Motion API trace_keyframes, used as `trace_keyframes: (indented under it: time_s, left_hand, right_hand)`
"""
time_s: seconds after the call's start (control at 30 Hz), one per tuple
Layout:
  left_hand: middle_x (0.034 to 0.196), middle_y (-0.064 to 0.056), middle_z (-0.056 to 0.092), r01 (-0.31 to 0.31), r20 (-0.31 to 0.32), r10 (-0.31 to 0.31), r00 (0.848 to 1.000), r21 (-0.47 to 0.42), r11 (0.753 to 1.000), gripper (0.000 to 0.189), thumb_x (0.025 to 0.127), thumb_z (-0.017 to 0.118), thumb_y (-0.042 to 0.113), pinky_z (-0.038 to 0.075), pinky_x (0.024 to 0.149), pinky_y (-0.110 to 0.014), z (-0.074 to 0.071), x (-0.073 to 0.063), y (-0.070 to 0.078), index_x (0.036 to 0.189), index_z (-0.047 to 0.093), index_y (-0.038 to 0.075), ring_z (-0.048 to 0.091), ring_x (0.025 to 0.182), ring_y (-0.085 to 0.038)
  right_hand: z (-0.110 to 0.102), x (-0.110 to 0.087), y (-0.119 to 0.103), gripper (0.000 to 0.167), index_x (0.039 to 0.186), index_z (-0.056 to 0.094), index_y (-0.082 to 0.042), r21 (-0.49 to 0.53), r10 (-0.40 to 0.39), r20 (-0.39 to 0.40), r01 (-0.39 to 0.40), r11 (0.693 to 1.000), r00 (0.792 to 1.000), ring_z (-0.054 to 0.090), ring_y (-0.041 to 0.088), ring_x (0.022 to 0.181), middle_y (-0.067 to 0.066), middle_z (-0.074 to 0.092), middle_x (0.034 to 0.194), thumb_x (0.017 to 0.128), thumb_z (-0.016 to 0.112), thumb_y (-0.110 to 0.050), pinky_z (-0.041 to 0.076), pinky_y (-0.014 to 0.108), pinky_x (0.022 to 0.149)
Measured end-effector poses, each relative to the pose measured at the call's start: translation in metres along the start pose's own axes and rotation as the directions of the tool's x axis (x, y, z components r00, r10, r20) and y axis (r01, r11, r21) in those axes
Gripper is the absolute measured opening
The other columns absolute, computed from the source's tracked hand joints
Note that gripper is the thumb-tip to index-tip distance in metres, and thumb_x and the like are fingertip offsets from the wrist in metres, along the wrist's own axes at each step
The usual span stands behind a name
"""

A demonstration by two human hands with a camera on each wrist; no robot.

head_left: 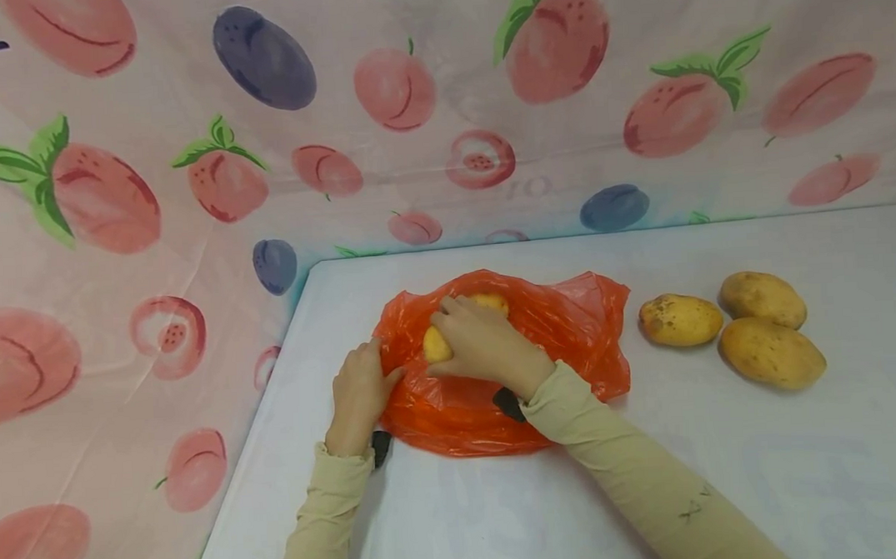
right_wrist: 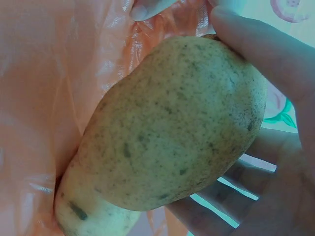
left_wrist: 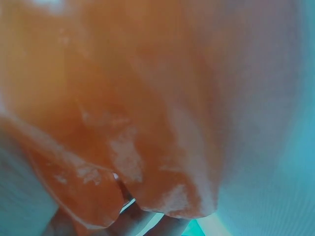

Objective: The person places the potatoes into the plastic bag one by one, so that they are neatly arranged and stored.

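My right hand [head_left: 481, 345] grips a potato [right_wrist: 172, 123] over the red plastic bag [head_left: 439, 430], thumb on one side and fingers around the other. Beyond that hand, a second potato [head_left: 491, 301] lies in the bag; in the right wrist view the lower potato [right_wrist: 83, 211] shows partly under the gripped one. At the bag's left side, my left hand [head_left: 359, 396] holds the bag's edge, its thumb on the near face of the plastic. Orange-red film fills most of the left wrist view and covers much of that hand's fingers.
To the right of the bag, three potatoes lie on the white table [head_left: 726, 467]: a spotted potato [head_left: 679, 319], a rear potato [head_left: 762, 299] and a front potato [head_left: 772, 353]. A fruit-print cloth [head_left: 428, 172] rises behind and left of the table.
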State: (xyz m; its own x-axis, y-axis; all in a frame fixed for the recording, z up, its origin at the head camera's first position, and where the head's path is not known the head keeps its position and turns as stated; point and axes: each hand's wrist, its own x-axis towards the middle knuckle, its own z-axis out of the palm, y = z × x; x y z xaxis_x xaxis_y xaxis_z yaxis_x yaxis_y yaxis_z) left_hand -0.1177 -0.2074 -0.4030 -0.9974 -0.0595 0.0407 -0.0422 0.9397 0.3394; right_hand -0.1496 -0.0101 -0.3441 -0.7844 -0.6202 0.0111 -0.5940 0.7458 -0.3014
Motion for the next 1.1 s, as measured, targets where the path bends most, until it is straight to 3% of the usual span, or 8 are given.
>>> trace_keyframes:
  time_s: [0.27, 0.6, 1.1]
  left_hand:
    - [0.096, -0.016, 0.065, 0.009, -0.001, -0.009, 1.0, 0.001, 1.0, 0.05, 0.083, 0.081, 0.024, 0.059, 0.077, -0.047, 0.0, 0.0, 0.001, 0.12, 0.059, -0.001, 0.06, 0.085, -0.031]
    - [0.093, -0.016, 0.065, -0.005, -0.023, 0.006, 1.0, 0.006, 1.0, 0.05, 0.083, 0.082, 0.024, 0.059, 0.075, -0.046, 0.001, -0.001, 0.001, 0.12, 0.059, -0.001, 0.059, 0.081, -0.03]
    - [0.095, -0.016, 0.065, 0.013, -0.006, -0.013, 1.0, 0.003, 1.0, 0.049, 0.084, 0.081, 0.025, 0.059, 0.076, -0.047, -0.002, 0.0, 0.003, 0.119, 0.059, 0.0, 0.06, 0.084, -0.031]
  right_hand:
    - [0.011, 0.007, 0.0, 0.061, 0.122, 0.064, -0.006, -0.016, -0.013, -0.017, 0.013, 1.0, 1.0, 0.058, 0.025, 0.104, 0.009, 0.058, 0.116, 0.082, 0.077, -0.051, 0.053, 0.041, 0.095]
    - [0.021, 0.014, -0.002, 0.063, 0.126, 0.063, -0.005, -0.038, -0.023, -0.039, 0.021, 0.999, 0.999, 0.057, 0.029, 0.115, 0.012, 0.059, 0.124, 0.082, 0.078, -0.048, 0.048, 0.042, 0.103]
    - [0.035, 0.023, -0.003, 0.062, 0.118, 0.066, -0.005, -0.141, -0.007, -0.084, -0.005, 0.99, 0.996, 0.054, 0.025, 0.104, 0.01, 0.062, 0.113, 0.08, 0.079, -0.052, 0.051, 0.037, 0.095]
